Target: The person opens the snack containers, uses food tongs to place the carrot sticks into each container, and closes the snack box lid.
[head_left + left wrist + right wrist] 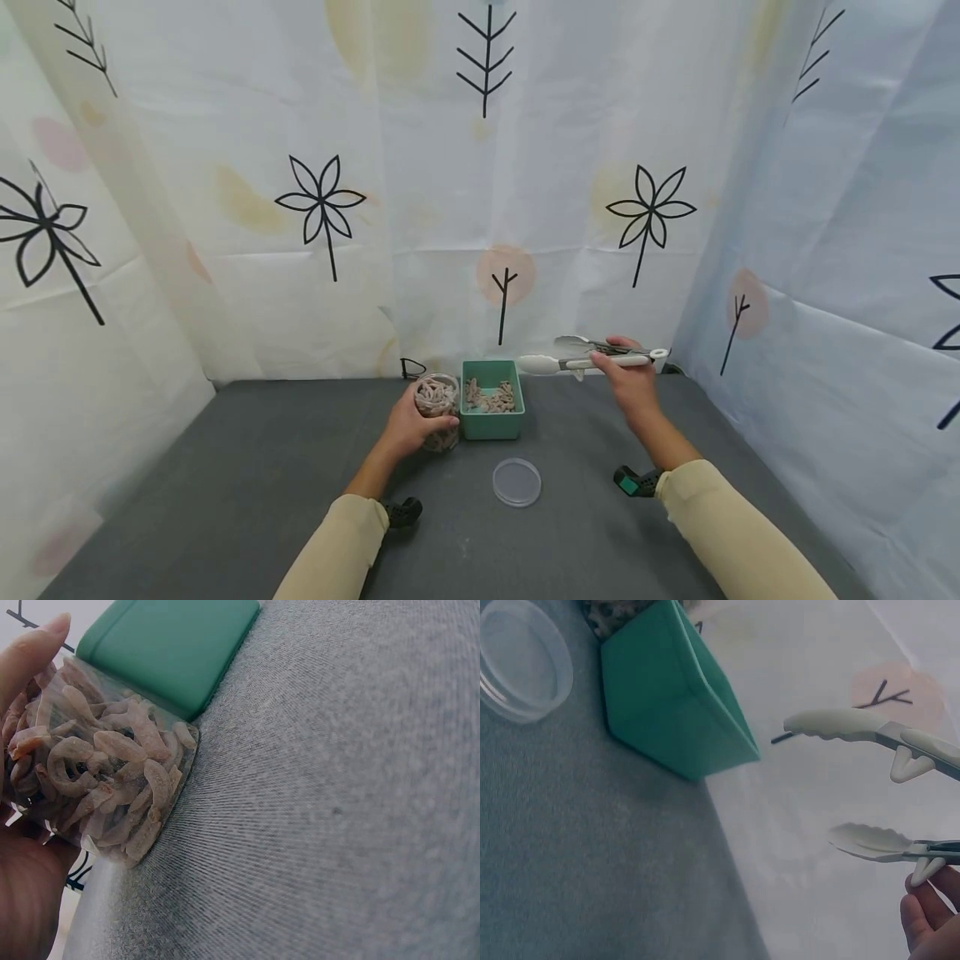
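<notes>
My left hand (406,429) grips a clear jar (112,765) full of curled, pale brown dried pieces, thumb and fingers around its side. The jar stands without a lid, upright on the table, close against the left side of a green rectangular box (491,427). More of the same pieces (497,400) lie inside the box. Up to the right of the box, my right hand (633,390) holds a pair of tongs (542,364) with white scalloped tips. The tong arms are spread apart in the right wrist view, with nothing between the tips (829,722).
A round clear lid (517,483) lies flat on the dark grey table (300,500), in front of the green box. White patterned curtains (435,183) hang behind the table and along both sides. Each wrist wears a black camera mount.
</notes>
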`<action>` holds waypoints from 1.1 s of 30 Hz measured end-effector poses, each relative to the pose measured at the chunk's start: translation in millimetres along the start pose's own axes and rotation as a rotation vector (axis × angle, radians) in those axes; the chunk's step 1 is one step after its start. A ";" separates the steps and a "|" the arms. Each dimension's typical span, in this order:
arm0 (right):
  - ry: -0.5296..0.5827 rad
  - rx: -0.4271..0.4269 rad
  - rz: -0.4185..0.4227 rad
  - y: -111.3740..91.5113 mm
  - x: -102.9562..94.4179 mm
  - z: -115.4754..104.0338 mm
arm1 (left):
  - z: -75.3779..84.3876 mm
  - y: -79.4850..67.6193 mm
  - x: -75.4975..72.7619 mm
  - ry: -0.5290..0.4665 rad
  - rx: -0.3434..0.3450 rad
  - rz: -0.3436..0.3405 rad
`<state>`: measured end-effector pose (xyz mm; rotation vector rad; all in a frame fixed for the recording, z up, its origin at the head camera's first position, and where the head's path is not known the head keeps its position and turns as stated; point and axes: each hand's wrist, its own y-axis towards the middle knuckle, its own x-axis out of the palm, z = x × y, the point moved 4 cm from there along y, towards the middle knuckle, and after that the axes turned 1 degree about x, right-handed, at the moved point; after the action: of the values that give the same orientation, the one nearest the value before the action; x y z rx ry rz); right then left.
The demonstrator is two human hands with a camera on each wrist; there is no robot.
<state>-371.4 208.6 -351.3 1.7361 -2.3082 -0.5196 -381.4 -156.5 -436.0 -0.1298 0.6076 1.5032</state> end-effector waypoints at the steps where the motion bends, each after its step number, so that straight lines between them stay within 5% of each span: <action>1: -0.003 -0.002 0.016 -0.4 -3.1 2.7 | -0.1 0.0 0.3 -0.002 -0.002 0.000; 11: -0.190 0.051 0.078 -3.5 -24.3 36.7 | 1.1 0.8 0.4 -0.002 -0.022 0.012; 22: -0.250 0.099 0.087 -7.0 -32.6 70.7 | 0.0 0.6 0.3 0.005 -0.030 0.006; 33: -0.206 0.216 -0.043 -21.8 -52.2 73.4 | -1.1 0.7 0.1 0.006 -0.030 0.008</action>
<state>-364.2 264.5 -424.9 1.9136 -2.5578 -0.4935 -382.4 -156.9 -436.8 -0.1553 0.5913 1.5201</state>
